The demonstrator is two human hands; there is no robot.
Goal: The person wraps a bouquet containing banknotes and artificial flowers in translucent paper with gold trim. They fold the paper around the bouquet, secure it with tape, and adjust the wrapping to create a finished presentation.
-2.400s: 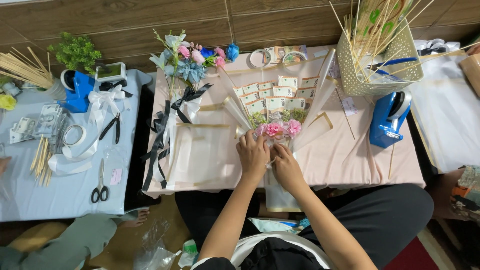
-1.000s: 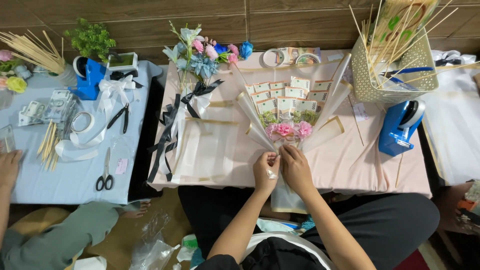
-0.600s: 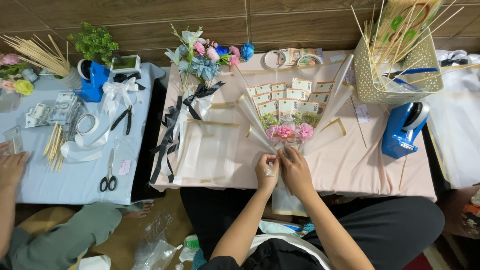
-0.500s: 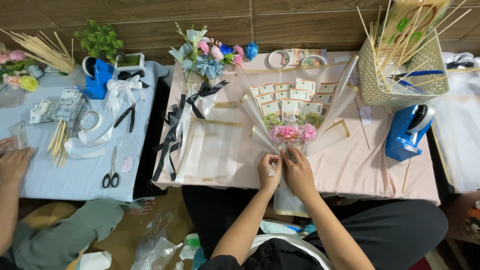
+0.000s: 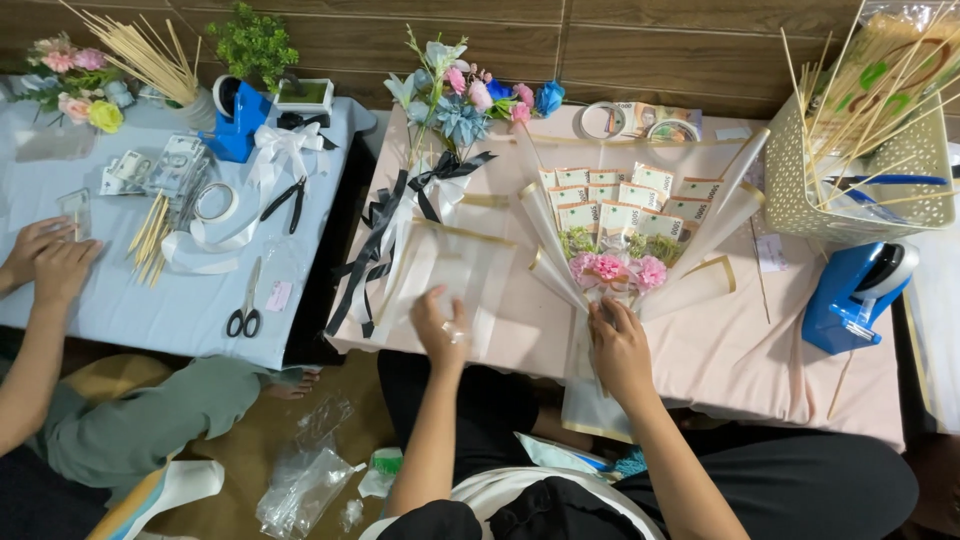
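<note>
Left hand (image 5: 440, 325) flat, fingers spread on clear wrap sheet (image 5: 440, 270); right hand (image 5: 620, 350) clenched around banknote bouquet (image 5: 625, 235) stem, bouquet fanning away.

Pink-clothed table (image 5: 720, 350) w/ banknote bouquet (image 5: 625, 240), clear wrap sheets (image 5: 440, 275), blue tape dispenser (image 5: 850, 295), basket (image 5: 860, 180).

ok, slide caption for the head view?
Right hand steadies a banknote bouquet; left hand touches clear wrapping sheets.
</note>
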